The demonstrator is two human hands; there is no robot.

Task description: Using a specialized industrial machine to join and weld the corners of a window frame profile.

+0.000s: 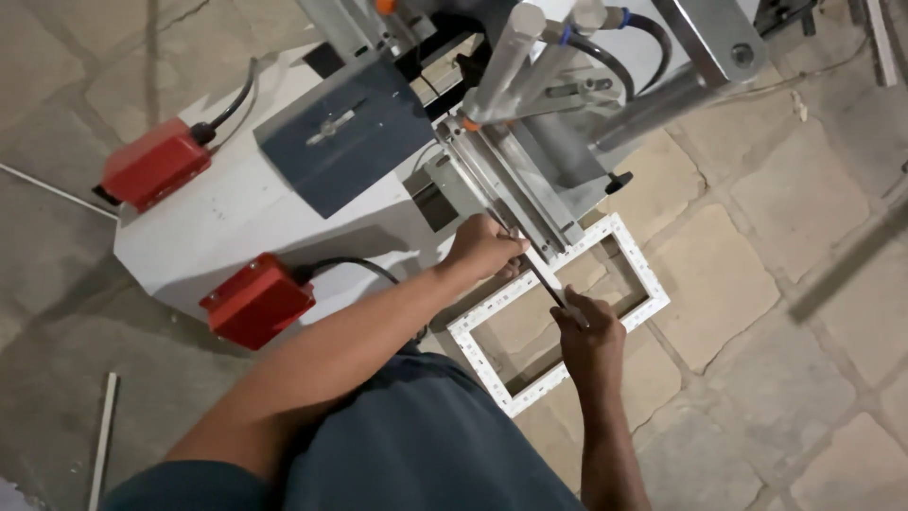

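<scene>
The biggest thing in the scene is the white metal machine with a flat sloping top (227, 213), which stands on the stone-tiled floor (757, 284) and fills the far left part of the view. On its top sit a dark blue-grey metal block with a cross-shaped slot (345, 132) and, to the right of it, a grey metal clamp assembly with pneumatic cylinders and black hoses (558, 85). Two red box-shaped switch housings with black cables are fixed at the left side, one far (156, 163) and one nearer (255, 301). A white rectangular frame of ribbed profile (619, 227) lies tilted against the near right edge of the machine, with one of its long sides under the clamp rail; through its open middle only the floor tiles show, so it holds nothing. No container is in view. The left hand (482, 251) is closed and rests on the frame just at the near end of the rail. The right hand (588, 331) is closed around a thin dark rod-like tool (544, 279), which crosses the white profile between the two hands. I judge that the frame is being set or adjusted at the clamp; the next move seems to call for holding the frame steady while the tool is kept exactly on the profile. A thin pale strip (102, 435) lies on the floor at the near left.
</scene>
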